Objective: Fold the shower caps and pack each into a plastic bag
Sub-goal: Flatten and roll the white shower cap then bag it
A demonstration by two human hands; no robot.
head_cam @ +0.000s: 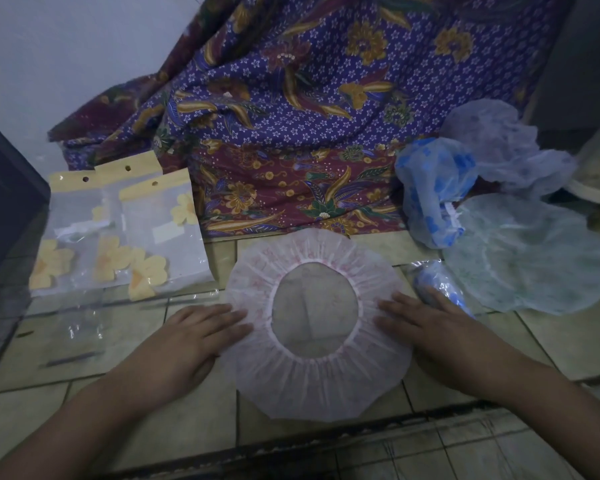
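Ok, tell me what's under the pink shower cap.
Under the pink shower cap, floor tiles show through its open middle. Its ruffled ring hides the rest; left hand and right hand press flat on it.

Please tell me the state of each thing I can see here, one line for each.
Pink shower cap: spread flat, opening up, unfolded.
Left hand: open, pressing its left rim.
Right hand: open, pressing its right rim.
Blue shower cap: crumpled, unpacked.
Green shower cap: spread out, unfolded.
Flower-printed bags: lying flat.

Pink-printed white cap (312, 382); purple floral cloth (312, 98)
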